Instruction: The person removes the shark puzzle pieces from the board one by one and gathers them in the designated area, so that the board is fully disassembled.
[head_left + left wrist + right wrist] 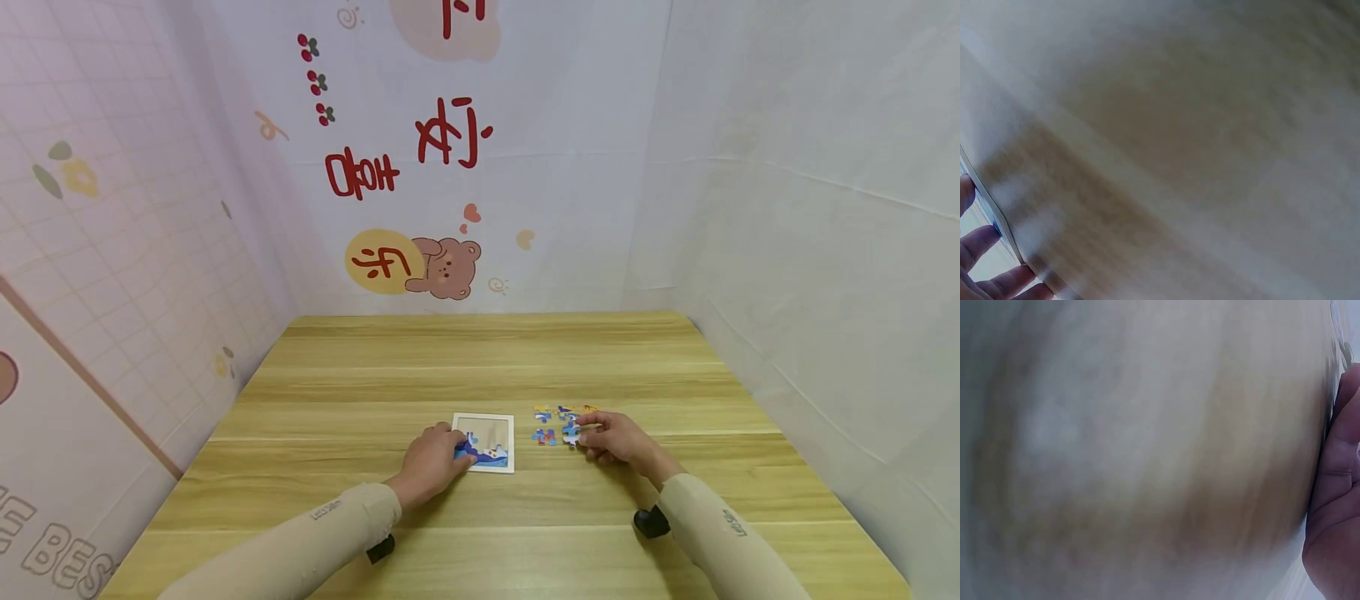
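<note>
A square puzzle board (493,416) with a white frame lies on the table, its lower part filled with blue and white picture pieces. My left hand (431,467) rests on its left side; thumb and a finger reach over the frame onto the picture. In the left wrist view, fairly straight fingers (1007,281) touch the board's edge. To the right, my right hand (618,440) pinches a blue-and-white puzzle piece (571,433) between thumb and forefinger. Only part of that hand shows in the right wrist view, and the piece is hardly visible there.
Several loose puzzle pieces (543,437) lie between the board and my right hand, with yellow and blue ones (542,412) behind. The wooden table (480,358) meets a printed cloth wall (570,233) at the back, with cloth on both sides.
</note>
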`<state>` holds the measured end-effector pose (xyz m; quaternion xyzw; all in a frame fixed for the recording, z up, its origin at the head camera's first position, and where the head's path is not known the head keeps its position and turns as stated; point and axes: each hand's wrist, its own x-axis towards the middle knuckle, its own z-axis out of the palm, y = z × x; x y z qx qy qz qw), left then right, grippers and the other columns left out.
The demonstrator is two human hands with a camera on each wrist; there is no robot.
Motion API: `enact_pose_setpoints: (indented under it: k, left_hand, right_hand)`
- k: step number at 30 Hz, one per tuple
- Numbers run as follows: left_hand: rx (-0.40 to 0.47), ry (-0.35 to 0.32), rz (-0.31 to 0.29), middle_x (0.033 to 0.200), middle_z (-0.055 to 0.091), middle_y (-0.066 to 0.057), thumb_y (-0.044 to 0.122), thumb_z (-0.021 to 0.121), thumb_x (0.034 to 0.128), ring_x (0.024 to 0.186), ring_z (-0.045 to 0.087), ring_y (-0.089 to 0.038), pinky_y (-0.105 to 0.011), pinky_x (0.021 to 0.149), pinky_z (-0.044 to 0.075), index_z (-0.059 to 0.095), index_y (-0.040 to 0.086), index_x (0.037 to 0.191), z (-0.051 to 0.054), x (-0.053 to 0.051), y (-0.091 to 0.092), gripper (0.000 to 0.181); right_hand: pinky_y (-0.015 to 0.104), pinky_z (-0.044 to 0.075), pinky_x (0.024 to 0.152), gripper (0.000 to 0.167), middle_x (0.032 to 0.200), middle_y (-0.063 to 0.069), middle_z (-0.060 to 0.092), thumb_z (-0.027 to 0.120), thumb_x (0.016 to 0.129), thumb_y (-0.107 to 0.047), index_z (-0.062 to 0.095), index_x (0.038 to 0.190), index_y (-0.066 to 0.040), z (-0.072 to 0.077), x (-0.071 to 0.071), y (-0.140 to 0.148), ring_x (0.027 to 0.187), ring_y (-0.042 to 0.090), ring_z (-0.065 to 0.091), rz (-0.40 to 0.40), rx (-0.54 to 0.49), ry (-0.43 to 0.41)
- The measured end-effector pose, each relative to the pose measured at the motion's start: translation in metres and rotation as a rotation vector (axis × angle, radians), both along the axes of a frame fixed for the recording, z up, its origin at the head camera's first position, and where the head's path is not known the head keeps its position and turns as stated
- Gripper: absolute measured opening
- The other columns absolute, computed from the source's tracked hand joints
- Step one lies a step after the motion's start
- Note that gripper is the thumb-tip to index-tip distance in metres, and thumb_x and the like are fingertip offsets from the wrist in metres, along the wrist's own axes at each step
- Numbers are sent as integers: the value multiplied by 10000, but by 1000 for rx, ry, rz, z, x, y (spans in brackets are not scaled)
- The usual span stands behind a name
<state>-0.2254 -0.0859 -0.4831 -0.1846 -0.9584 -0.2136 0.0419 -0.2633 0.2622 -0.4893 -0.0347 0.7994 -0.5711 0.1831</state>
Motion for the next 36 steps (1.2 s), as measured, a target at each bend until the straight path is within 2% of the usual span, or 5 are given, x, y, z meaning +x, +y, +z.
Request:
enact_pose_setpoints:
  k: [10, 36]
  left_hand:
    - [2, -13, 9, 1026, 614, -104, 295, 761, 879, 906, 587, -271, -476, 780, 490, 722, 46, 1065, -1, -1, 0, 312]
    - [-18, -17, 10, 1066, 618, -119, 313, 749, 888, 948, 597, -296, -491, 823, 490, 716, 46, 1109, -2, -1, -1, 349]
  right_hand:
    - [263, 496, 579, 429, 780, 53, 654, 660, 940, -75, 541, 1336, 40, -2, -2, -2, 664, 134, 620, -41, 20, 3]
    - [290, 505, 595, 410, 757, 58, 651, 652, 941, -87, 566, 1323, 36, 1, 1, -6, 667, 150, 621, -54, 74, 15]
